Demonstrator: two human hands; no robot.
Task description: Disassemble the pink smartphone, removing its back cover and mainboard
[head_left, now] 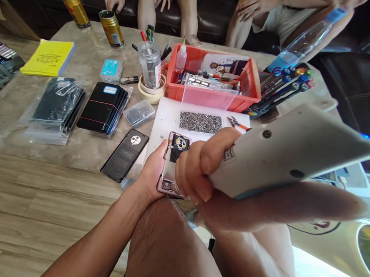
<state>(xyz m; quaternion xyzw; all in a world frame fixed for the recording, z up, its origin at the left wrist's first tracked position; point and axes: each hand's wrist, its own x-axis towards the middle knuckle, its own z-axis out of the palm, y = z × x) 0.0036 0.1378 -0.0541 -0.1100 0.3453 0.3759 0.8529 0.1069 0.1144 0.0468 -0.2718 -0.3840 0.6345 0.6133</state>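
My left hand [154,169] is wrapped around the edge of a smartphone [170,169] whose back is off, baring the camera module and inner parts. Close above it, my right hand [202,164] grips a white plastic handheld tool [276,145] with screws in its casing. That tool fills much of the right foreground, and my fingers cover its near end and part of the phone. A dark phone back cover [125,154] with a round camera cutout lies left of my left hand. Beyond the phone, a glittery grey rectangular piece [200,122] rests on a white mat [166,114].
Orange-handled cutters [238,122] lie on the mat. Behind stands a red bin [251,88] of tools, beside a clear jar [149,61] on tape rolls [152,96]. Bundled black phone parts [100,108] and drink cans [111,29] are at left. Other people sit opposite.
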